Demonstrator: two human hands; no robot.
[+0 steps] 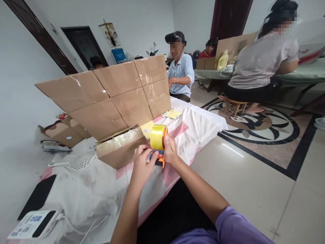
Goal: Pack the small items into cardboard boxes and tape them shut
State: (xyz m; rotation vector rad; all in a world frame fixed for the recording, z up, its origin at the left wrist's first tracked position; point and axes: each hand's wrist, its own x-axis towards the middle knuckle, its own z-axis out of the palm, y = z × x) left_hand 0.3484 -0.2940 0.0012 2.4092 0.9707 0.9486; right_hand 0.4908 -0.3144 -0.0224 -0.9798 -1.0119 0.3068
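Observation:
An orange tape dispenser with a yellowish roll of tape [157, 137] stands on the cloth-covered table [198, 125]. My right hand [170, 151] is wrapped round its handle from the right. My left hand [141, 164] pinches at the dispenser's lower front, fingers bent, beside a small cardboard box [121, 149] sealed with clear tape. Behind the box rises a wall of taped cardboard boxes [114, 95].
A white slotted scoop [81, 161] lies left of the small box. A white device [34, 224] and a black flat object [38, 196] sit at the table's near left. Other people sit beyond the table and at a green table [308, 73] on the right. Tiled floor spreads right.

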